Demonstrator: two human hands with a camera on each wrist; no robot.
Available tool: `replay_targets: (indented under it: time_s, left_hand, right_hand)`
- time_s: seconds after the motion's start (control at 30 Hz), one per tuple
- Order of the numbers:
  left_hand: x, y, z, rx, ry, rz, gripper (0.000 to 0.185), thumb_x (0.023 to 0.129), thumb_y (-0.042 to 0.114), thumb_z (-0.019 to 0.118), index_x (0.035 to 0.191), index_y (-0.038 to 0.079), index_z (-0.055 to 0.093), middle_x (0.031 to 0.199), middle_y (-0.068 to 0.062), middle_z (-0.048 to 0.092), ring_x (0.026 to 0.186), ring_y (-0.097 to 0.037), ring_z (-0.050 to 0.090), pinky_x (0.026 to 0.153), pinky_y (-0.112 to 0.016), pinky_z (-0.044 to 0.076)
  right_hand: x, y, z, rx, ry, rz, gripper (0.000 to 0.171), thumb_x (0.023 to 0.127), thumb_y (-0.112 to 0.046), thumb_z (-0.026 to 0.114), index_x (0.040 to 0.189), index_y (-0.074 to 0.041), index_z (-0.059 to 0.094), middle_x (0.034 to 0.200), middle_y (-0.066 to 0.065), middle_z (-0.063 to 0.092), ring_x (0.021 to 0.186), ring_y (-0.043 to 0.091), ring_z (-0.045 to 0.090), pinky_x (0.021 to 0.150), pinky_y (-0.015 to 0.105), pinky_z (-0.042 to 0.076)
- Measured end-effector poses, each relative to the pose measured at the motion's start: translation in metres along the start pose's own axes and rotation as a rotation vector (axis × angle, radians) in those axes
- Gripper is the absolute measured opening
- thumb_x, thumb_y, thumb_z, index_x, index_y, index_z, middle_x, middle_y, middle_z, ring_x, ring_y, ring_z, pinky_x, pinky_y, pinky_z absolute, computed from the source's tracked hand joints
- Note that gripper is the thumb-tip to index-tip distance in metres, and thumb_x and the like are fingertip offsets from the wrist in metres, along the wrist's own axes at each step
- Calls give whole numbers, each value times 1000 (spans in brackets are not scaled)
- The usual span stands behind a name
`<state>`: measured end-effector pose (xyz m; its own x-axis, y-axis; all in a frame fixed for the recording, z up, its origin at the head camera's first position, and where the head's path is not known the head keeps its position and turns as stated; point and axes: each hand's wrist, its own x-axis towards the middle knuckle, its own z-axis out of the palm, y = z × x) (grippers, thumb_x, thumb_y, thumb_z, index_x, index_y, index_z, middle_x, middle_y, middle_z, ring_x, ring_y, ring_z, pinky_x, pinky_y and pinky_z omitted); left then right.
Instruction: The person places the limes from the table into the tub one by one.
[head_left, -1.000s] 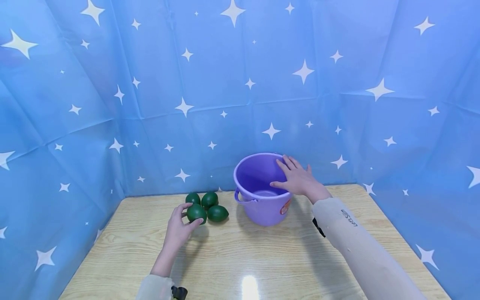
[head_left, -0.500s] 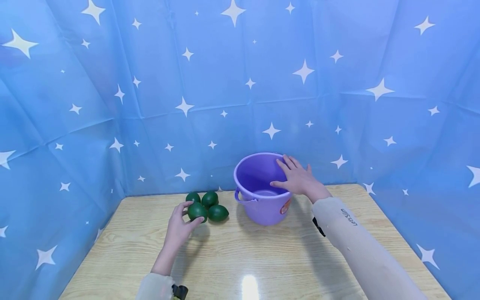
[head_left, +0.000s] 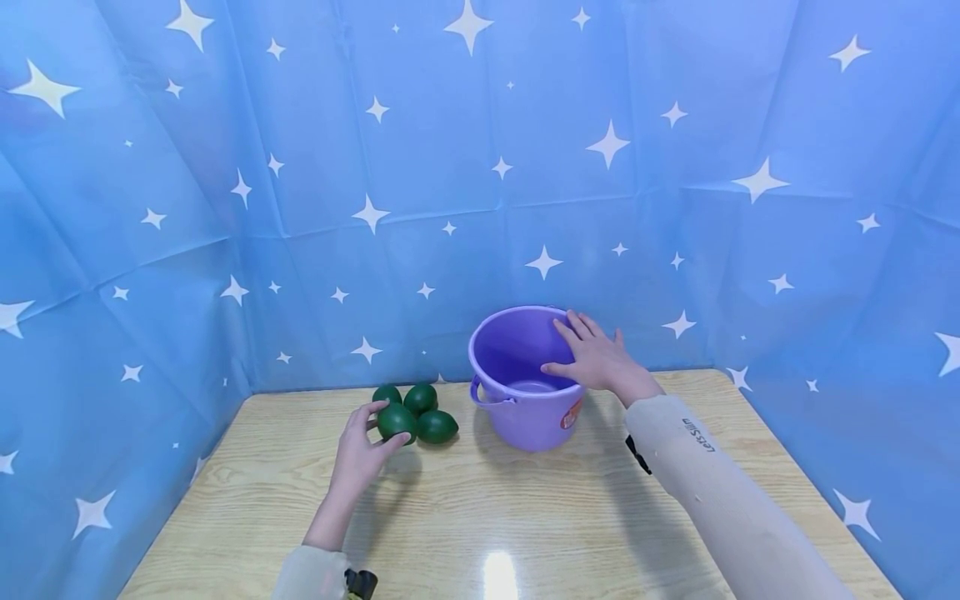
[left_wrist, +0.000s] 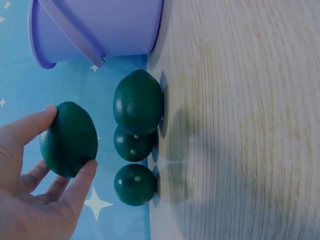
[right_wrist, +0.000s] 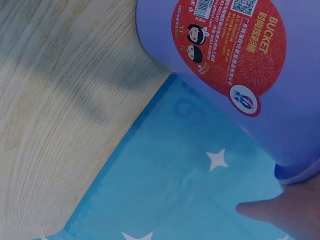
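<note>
My left hand [head_left: 372, 435] pinches a dark green lime [head_left: 397, 422] between thumb and fingers, a little above the wooden table [head_left: 525, 517]. In the left wrist view the held lime [left_wrist: 69, 140] hangs clear of the wood, with the hand [left_wrist: 35, 200] under it. Three more limes [head_left: 422, 399] lie bunched just behind it, touching one another [left_wrist: 138, 102]. To their right stands a purple bucket [head_left: 525, 417] with nothing visible inside. My right hand [head_left: 594, 357] rests flat on its right rim, thumb over the opening. In the right wrist view a fingertip [right_wrist: 280, 212] shows beside the bucket's red label [right_wrist: 227, 45].
A blue cloth with white stars [head_left: 480, 167] hangs close behind and along both sides of the table. The bucket's handle [head_left: 491, 398] hangs down on its left side, toward the limes. Bare wood spreads in front of the bucket and the limes.
My left hand has lifted the lime slightly off the table. The right hand and the bucket have stayed where they were.
</note>
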<state>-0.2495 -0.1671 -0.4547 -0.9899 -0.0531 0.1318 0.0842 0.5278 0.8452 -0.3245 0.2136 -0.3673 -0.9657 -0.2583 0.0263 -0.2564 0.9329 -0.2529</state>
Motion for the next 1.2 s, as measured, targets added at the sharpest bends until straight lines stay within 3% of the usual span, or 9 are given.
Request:
replay_targets:
  time_s: [1.2]
  left_hand:
    - [-2,4,2,-20,7,12,63,87,17,77,141,4,47,149,-22,40,133,-46,47,97,-51,56]
  right_hand:
    - [-2,-1,0,-15,3,-1,92,92,-63,55,160,-12,19,167,19,8,154,43,7,112,81,7]
